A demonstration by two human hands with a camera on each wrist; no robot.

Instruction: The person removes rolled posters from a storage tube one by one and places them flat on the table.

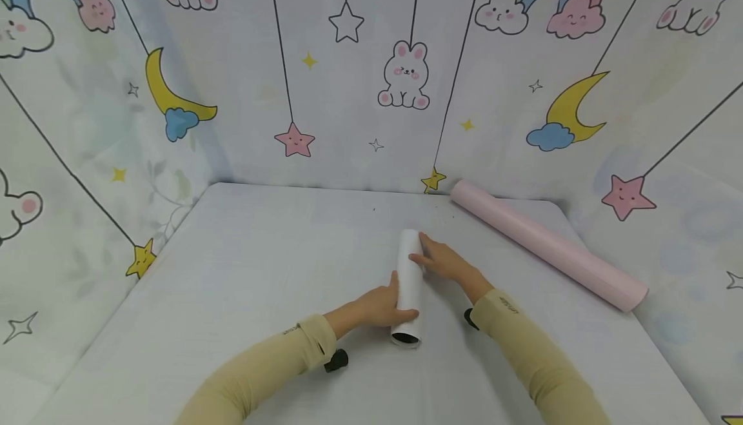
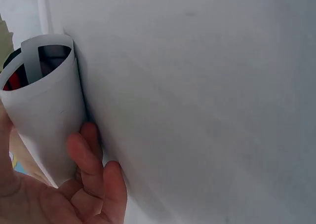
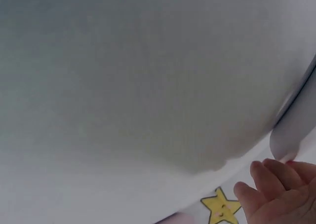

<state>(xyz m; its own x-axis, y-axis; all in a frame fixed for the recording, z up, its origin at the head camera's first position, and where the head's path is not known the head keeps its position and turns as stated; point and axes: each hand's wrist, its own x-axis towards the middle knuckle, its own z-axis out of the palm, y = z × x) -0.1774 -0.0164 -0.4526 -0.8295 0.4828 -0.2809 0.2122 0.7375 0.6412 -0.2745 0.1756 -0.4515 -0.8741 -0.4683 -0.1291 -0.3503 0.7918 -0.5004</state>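
A white paper roll [image 1: 411, 286] lies lengthwise on the white-covered table [image 1: 261, 244], its open end towards me. My left hand [image 1: 377, 306] grips the near part, thumb across the top and fingers along the left side. My right hand [image 1: 445, 262] holds the far part from the right, thumb over the top. In the left wrist view, the mouth of the roll [image 2: 47, 110] shows dark and red colours inside and a loose inner edge. Only a piece of the roll [image 3: 291, 137] appears in the right wrist view, beside curled fingers [image 3: 266, 179].
A longer pink roll [image 1: 545, 244] lies slantwise along the table's right side. Behind and on both sides stand walls [image 1: 244, 57] printed with bunnies, stars, moons and rainbows. Dark objects [image 1: 336, 360] show beneath both wrists.
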